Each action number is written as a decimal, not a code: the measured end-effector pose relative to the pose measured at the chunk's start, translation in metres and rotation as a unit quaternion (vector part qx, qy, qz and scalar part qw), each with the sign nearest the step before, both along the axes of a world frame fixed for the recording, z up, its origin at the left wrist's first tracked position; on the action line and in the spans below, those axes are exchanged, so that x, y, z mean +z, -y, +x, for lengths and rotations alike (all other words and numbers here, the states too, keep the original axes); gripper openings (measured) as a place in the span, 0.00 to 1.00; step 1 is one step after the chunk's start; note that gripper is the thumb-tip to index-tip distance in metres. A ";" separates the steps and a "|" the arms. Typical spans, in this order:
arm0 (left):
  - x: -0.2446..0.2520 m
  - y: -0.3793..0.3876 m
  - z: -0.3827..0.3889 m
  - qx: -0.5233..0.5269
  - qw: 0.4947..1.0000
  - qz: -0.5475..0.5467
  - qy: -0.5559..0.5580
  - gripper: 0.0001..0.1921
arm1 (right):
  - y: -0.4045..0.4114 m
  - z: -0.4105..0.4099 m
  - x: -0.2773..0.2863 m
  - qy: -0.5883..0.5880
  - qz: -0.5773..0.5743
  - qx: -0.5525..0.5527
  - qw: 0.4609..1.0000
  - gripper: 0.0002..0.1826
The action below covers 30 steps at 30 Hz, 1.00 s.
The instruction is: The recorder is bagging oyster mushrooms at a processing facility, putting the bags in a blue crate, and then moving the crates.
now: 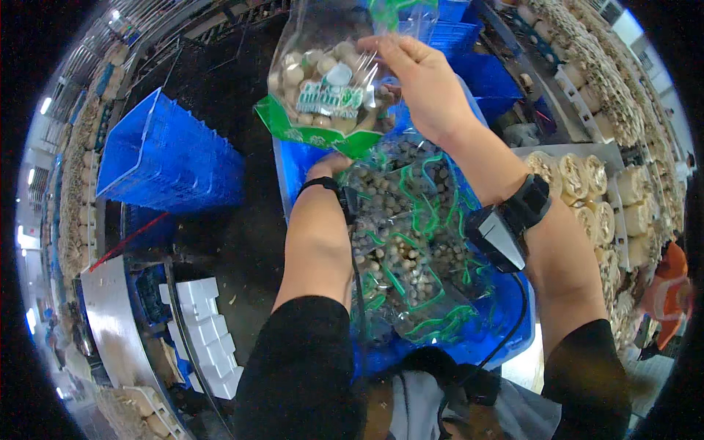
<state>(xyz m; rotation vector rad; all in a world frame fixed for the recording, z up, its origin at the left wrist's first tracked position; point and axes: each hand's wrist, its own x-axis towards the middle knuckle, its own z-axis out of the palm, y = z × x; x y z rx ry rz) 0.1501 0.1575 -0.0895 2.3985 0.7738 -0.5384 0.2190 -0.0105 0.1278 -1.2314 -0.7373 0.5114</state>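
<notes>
A clear plastic bag of pale round mushrooms (322, 69), with a green bottom band and printed label, is held up over a blue plastic crate (509, 324). My right hand (421, 77) pinches the bag's right side between thumb and fingers. Beneath the green band is my left hand (333, 164), its fingers mostly hidden by the bag, so its grip cannot be told. Many similar green-edged bags of mushrooms (407, 236) lie in the crate below. Both wrists wear black straps with devices.
A stack of blue crates (176, 154) stands to the left; more blue crates (484, 77) are beyond the right hand. White foam trays (206, 335) lie lower left. Shelves of mushroom-growing blocks (599, 220) line the right side. A person in orange (668, 291) is at the far right.
</notes>
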 end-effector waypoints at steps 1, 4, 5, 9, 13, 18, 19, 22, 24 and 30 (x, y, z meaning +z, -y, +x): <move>-0.002 0.002 -0.002 0.004 1.000 -0.003 0.004 0.26 | -0.007 -0.004 -0.008 0.052 -0.026 -0.016 0.998 0.14; -0.005 0.018 -0.007 0.014 0.999 -0.014 0.025 0.27 | -0.030 -0.011 -0.043 0.192 -0.053 -0.089 0.976 0.12; -0.007 0.026 -0.007 0.018 0.999 -0.018 0.036 0.27 | -0.038 -0.010 -0.068 0.245 -0.049 -0.114 0.961 0.12; -0.014 0.055 -0.010 0.030 0.996 -0.046 0.068 0.28 | -0.050 -0.017 -0.119 0.228 -0.087 -0.168 0.955 0.12; -0.022 0.070 -0.011 0.051 0.994 -0.044 0.089 0.29 | -0.056 -0.017 -0.159 0.182 -0.127 -0.172 0.960 0.12; -0.022 0.075 -0.017 0.074 0.993 -0.027 0.084 0.30 | -0.063 -0.016 -0.189 0.354 -0.082 -0.118 0.924 0.09; -0.017 0.079 -0.016 0.068 0.995 -0.024 0.063 0.30 | -0.056 -0.007 -0.202 0.454 -0.152 -0.063 0.876 0.13; 0.013 0.094 -0.008 0.027 0.999 -0.024 -0.024 0.29 | -0.041 0.018 -0.228 0.541 -0.153 0.036 0.827 0.15; 0.015 0.087 -0.011 -0.019 0.998 -0.020 -0.056 0.28 | -0.047 0.011 -0.218 0.552 -0.178 0.056 0.813 0.16; -0.005 0.095 -0.020 0.039 0.998 0.018 -0.035 0.32 | -0.057 -0.014 -0.160 0.217 -0.540 0.191 0.791 0.15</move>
